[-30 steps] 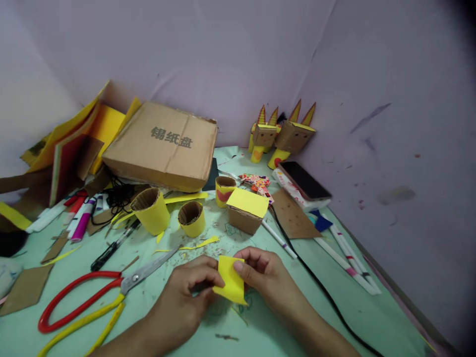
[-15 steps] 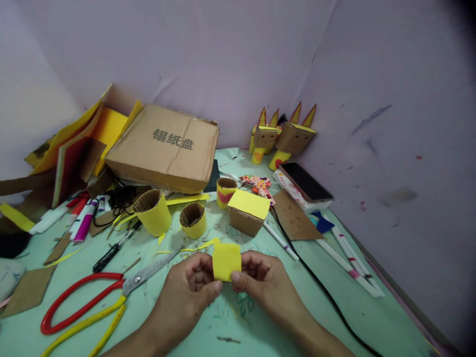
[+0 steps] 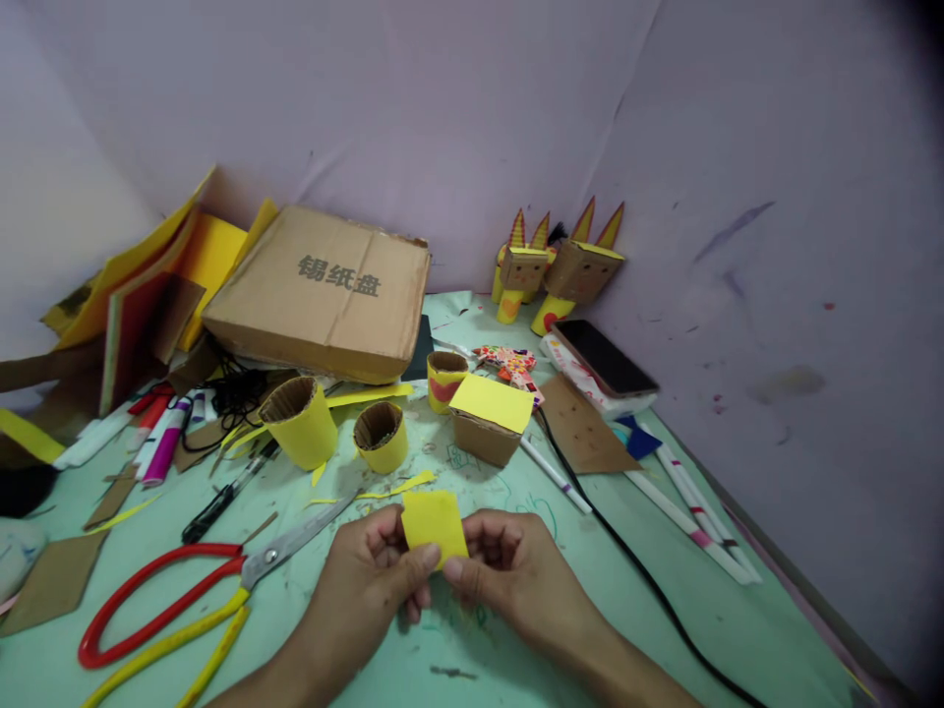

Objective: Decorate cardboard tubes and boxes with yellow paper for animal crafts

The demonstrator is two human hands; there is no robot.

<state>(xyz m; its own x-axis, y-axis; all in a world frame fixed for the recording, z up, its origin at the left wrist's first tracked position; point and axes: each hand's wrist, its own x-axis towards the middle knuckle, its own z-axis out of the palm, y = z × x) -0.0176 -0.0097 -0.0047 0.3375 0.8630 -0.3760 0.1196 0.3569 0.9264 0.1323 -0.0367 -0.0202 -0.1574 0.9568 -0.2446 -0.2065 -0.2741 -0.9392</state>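
Note:
A small square of yellow paper [image 3: 434, 521] is pinched between both hands above the table, tilted a little. My left hand [image 3: 380, 570] grips its lower left part, thumb on the front face. My right hand [image 3: 505, 565] holds the lower right edge between thumb and bent fingers. Just beyond stand a small cardboard box with a yellow top [image 3: 491, 418], a short yellow-wrapped cardboard tube [image 3: 382, 450] and a taller one [image 3: 308, 433]. Left of my left hand lie large scissors with red and yellow handles [image 3: 247, 580], blades apart.
A big cardboard box [image 3: 324, 295] stands at the back left beside yellow sheets [image 3: 213, 265] and markers [image 3: 166, 442]. Cardboard figures with pointed ears [image 3: 582, 270] stand at the back right. A phone [image 3: 605, 356] lies nearer, and a black cable [image 3: 634, 560] crosses the right side.
The yellow paper has shifted slightly left and tilted in my fingers. My left thumb has moved up onto its face. The view has shifted very slightly; other things stay put.

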